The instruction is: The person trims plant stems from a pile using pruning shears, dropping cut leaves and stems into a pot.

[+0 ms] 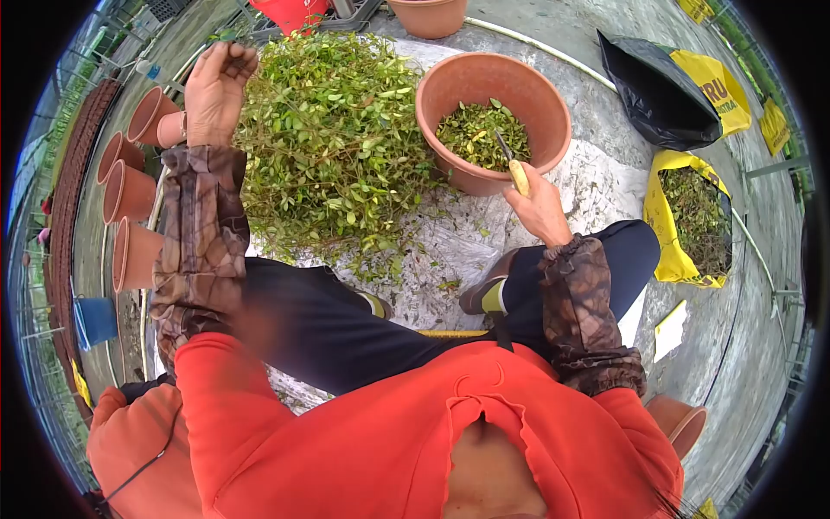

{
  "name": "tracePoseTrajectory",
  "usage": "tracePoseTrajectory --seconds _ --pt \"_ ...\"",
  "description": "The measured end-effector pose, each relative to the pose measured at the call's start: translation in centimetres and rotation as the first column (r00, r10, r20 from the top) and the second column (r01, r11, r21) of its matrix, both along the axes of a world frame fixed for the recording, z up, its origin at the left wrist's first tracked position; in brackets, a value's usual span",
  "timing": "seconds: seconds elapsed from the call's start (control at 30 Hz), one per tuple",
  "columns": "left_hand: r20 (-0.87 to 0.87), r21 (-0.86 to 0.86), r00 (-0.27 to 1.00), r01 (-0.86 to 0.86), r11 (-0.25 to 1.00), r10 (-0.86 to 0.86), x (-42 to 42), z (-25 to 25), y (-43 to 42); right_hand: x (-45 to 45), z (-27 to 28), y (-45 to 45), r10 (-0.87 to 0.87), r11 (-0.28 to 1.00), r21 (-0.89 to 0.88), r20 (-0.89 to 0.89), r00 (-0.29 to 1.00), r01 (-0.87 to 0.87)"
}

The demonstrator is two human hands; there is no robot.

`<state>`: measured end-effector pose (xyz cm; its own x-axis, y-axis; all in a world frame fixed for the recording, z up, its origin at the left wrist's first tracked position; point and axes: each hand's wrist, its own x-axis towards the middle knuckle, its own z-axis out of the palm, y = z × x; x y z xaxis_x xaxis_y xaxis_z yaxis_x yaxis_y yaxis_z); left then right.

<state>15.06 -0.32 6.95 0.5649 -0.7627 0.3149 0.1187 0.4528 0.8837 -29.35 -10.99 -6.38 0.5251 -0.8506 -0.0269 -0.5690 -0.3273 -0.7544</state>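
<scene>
My right hand [538,206] is closed on the yellow handle of a small knife [517,173]; its dark blade points into a large terracotta-coloured pot [555,108]. Cut leaves [475,131] lie in the bottom of that pot. To its left spreads a big heap of leafy green cuttings [333,138] on a whitish sheet [445,233]. My left hand [218,91] is raised at the heap's upper left edge, fingers curled with the tips close together; whether something small is between them I cannot make out.
Several empty pots [130,192] line the left side. A red container [290,12] and another pot [428,16] stand at the top. On the right are a black bag [661,99] and a yellow bag [661,233] of clippings. Someone's orange sleeve [143,441] shows lower left.
</scene>
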Motion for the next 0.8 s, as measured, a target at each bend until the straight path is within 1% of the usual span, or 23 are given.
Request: tracePoseTrajectory --seconds 0.03,0.07,0.1,0.17,0.2,0.27,0.3,0.33,0.37,0.43,0.47,0.57,0.6,0.63,0.7,0.73,0.77,0.8 --pt "0.020 -0.003 0.999 -0.048 0.999 0.048 -0.6 0.2 0.1 0.0 0.0 0.0 0.006 1.000 -0.001 0.007 1.000 -0.006" --pt "0.195 0.128 0.981 -0.027 0.991 0.001 -1.1 0.1 0.3 -0.1 -0.2 -0.1 0.012 1.000 0.000 0.013 1.000 -0.012" --pt "0.357 0.258 0.932 -0.029 0.966 -0.067 -2.0 -0.1 0.4 -0.1 -0.2 -0.1 0.019 1.000 -0.001 0.020 1.000 -0.019" --pt "0.393 0.532 0.890 -0.015 0.847 -0.231 -5.3 -1.9 0.3 0.2 0.2 0.1 0.042 0.993 0.112 0.042 0.998 -0.046" --pt "0.310 0.621 0.906 0.038 0.783 -0.290 -7.6 -2.4 0.3 0.2 0.5 0.3 0.052 0.984 0.170 0.051 0.997 -0.060" --pt "0.257 0.748 0.875 0.089 0.658 -0.411 -10.1 -4.5 0.0 0.4 1.4 1.2 0.106 0.933 0.324 0.168 0.980 -0.156" --pt "0.253 0.770 0.851 0.111 0.628 -0.460 -10.6 -5.9 -0.2 0.6 2.2 1.8 0.122 0.897 0.392 0.230 0.966 -0.206" --pt "0.260 0.755 0.849 0.118 0.645 -0.461 -11.4 -7.2 -0.2 0.9 3.3 2.4 0.192 0.855 0.413 0.309 0.931 -0.313" --pt "0.268 0.740 0.846 0.126 0.661 -0.462 -11.9 -8.2 -0.3 1.2 3.5 2.9 0.173 0.814 0.465 0.376 0.910 -0.347" --pt "0.405 0.724 0.752 0.083 0.685 -0.520 -12.1 -9.9 -0.7 1.8 3.8 3.9 0.116 0.718 0.554 0.501 0.857 -0.421" --pt "0.471 0.713 0.696 0.062 0.699 -0.542 -12.1 -10.4 -0.9 2.5 4.1 4.1 0.140 0.690 0.533 0.565 0.813 -0.490" --pt "0.668 0.571 0.571 0.017 0.821 -0.477 -14.7 -9.3 -0.1 5.6 3.8 3.9 0.031 0.583 0.563 0.705 0.709 -0.586" --pt "0.716 0.541 0.513 0.019 0.841 -0.473 -14.9 -9.8 0.1 6.9 3.0 3.7 -0.088 0.534 0.610 0.729 0.679 -0.586" --pt "0.765 0.467 0.471 0.064 0.882 -0.439 -15.0 -10.1 0.1 8.1 2.6 3.3 -0.166 0.501 0.604 0.770 0.616 -0.620" --pt "0.803 0.467 0.409 0.021 0.884 -0.434 -14.9 -10.6 0.3 10.0 2.5 2.6 -0.362 0.446 0.622 0.783 0.506 -0.643" --pt "0.850 0.417 0.359 -0.009 0.909 -0.386 -14.9 -10.4 0.4 10.4 1.8 2.0 -0.373 0.424 0.609 0.792 0.484 -0.670" --pt "0.921 0.334 0.250 -0.105 0.937 -0.300 -14.3 -10.5 0.5 10.4 1.6 1.7 -0.384 0.432 0.608 0.793 0.474 -0.666" --pt "0.968 0.238 0.129 -0.188 0.953 -0.216 -13.2 -11.0 0.3 9.9 2.3 1.6 -0.363 0.467 0.598 0.802 0.475 -0.651"
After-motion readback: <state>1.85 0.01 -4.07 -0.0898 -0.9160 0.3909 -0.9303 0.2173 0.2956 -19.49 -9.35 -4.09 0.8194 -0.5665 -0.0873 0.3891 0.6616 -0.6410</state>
